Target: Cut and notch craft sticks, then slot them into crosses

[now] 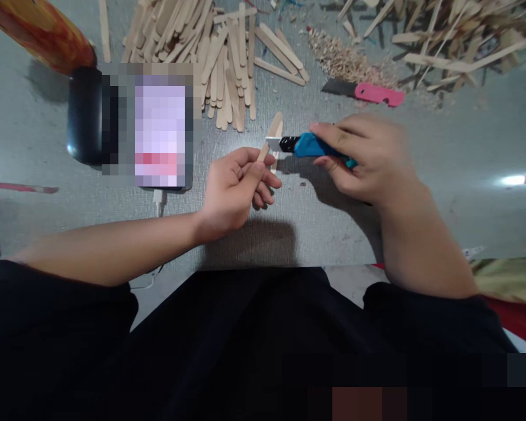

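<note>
My left hand [239,181] pinches a short wooden stick [263,153] between thumb and index finger, its other fingers loosely curled. From the right, my right hand [362,155] grips a blue utility knife [311,145], its fingers wrapped round the handle. The knife's metal blade [273,143] points left and lies at the upper end of the held stick. Just beyond the blade, loose wooden sticks [275,124] rest on the grey table [342,234], partly hidden by the blade and the left fingers.
A heap of craft sticks [228,70] lies at the back. Wood shavings [346,58], a pink folding knife [379,95] and more sticks [460,58] are at the back right. On the left are a blurred phone [162,134] with a cable [159,202] and a black object [85,117].
</note>
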`<state>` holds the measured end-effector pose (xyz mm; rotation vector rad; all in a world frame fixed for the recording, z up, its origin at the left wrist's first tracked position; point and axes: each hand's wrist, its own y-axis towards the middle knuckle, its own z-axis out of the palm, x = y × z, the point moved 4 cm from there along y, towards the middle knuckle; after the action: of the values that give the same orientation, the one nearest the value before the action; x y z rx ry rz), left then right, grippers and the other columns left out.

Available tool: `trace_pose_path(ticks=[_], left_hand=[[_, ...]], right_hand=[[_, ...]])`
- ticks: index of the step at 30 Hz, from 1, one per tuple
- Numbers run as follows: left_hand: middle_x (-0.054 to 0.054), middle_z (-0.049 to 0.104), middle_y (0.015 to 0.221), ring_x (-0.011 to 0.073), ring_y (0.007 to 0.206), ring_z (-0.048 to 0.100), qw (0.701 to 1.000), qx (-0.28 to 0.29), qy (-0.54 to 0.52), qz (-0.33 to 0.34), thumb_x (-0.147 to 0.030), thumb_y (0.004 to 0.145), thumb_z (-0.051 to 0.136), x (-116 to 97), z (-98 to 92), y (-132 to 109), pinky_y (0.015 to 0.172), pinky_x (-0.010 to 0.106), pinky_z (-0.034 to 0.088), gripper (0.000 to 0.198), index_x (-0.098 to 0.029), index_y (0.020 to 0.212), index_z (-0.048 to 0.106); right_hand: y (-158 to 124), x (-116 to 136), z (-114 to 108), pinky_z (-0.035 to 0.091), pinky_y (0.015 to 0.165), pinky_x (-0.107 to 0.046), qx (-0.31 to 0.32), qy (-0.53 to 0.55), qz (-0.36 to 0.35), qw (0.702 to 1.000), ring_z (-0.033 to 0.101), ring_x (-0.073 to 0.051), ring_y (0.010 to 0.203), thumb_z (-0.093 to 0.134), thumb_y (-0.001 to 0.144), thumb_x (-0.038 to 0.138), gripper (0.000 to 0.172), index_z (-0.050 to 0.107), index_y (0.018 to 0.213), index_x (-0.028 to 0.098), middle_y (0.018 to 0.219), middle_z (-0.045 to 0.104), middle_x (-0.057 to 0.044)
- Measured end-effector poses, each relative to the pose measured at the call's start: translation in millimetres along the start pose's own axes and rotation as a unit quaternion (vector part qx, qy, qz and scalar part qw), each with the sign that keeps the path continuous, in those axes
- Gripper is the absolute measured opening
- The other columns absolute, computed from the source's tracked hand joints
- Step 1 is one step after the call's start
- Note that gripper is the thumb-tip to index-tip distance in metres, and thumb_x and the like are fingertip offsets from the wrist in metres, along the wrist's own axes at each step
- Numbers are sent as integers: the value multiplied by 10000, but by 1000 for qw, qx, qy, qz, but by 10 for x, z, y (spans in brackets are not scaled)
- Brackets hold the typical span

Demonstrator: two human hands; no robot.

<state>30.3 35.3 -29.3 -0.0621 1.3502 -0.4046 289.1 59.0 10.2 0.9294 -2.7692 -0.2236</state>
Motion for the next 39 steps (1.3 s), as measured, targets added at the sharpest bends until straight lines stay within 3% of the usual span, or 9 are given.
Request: trace_pose_path(ticks=[4, 8, 13, 16, 21, 27, 31, 37, 39], left_hand=[[24, 863, 809, 97, 527, 738, 1000, 4, -10, 2, -344, 1185, 787, 10, -3, 0, 493, 186, 566, 195, -180, 1090, 742], [42, 877, 834, 95, 541, 747, 1000, 8, -6, 2, -373, 1179, 804, 5, -13, 9, 496, 181, 564, 303, -200, 966, 675], [18, 838, 787, 104, 527, 717, 1000, 19, -19, 9, -390, 1154, 833, 31, -19, 5, 491, 203, 553, 225, -176, 1126, 771], [-43, 677, 651, 87, 464, 564, 998, 17, -20, 55, -445, 1131, 865, 44, -37, 6, 454, 220, 462, 256, -195, 1103, 820], [-81, 391, 584, 92, 468, 358, 992, -23, -15, 123, -619, 1157, 801, 47, -94, 47, 443, 248, 313, 398, -244, 1036, 856], [-82, 434, 633, 86, 488, 400, 993, -28, -35, 107, -627, 1153, 807, 68, -74, 75, 461, 226, 367, 453, -241, 936, 710], [-81, 558, 650, 85, 453, 427, 994, 1, -34, 103, -723, 1145, 777, 86, -27, 41, 430, 225, 375, 504, -256, 1003, 653], [-49, 720, 717, 74, 445, 505, 996, -21, 16, 80, -648, 1225, 686, 95, -21, 20, 453, 225, 414, 442, -259, 1037, 597], [-42, 746, 733, 74, 442, 516, 997, -25, 14, 74, -634, 1229, 686, 95, -22, 24, 454, 230, 424, 432, -263, 1034, 584]], right_hand=[[8, -19, -14, 603, 903, -484, -4, 5, -2, 1000, 802, -348, 1038, 574, 1243, 545, 576, 788, 1686, 245, 1201, 880, -166], [-5, 22, 55, 596, 841, -500, -6, 36, -27, 999, 819, -366, 1022, 532, 1238, 558, 581, 804, 1662, 267, 1202, 871, -139], [4, -72, 2, 625, 990, -554, 23, 5, 70, 997, 804, -404, 1145, 497, 1256, 588, 622, 711, 1765, 301, 1261, 859, -178], [7, -91, -42, 628, 1046, -569, 16, 1, 102, 995, 800, -422, 1217, 476, 1258, 604, 648, 664, 1795, 294, 1376, 848, -205], [-2, -24, -86, 652, 1098, -604, -31, 6, 123, 992, 810, -425, 1288, 460, 1266, 592, 620, 639, 1796, 326, 1455, 855, -182], [-48, 4, -121, 638, 1193, -622, -143, 27, 113, 983, 828, -425, 1350, 471, 1267, 598, 605, 704, 1718, 270, 1473, 867, -194], [-109, 97, -53, 661, 1083, -602, -187, 49, 40, 980, 861, -423, 1214, 571, 1234, 611, 603, 726, 1714, 280, 1394, 887, -180], [-86, 181, 79, 651, 984, -604, -2, 22, 50, 999, 822, -422, 1145, 566, 1220, 573, 614, 722, 1773, 356, 1333, 883, -146], [-74, 180, 70, 649, 931, -596, -3, 14, 32, 999, 824, -418, 1101, 553, 1216, 582, 622, 748, 1750, 332, 1282, 880, -146]])
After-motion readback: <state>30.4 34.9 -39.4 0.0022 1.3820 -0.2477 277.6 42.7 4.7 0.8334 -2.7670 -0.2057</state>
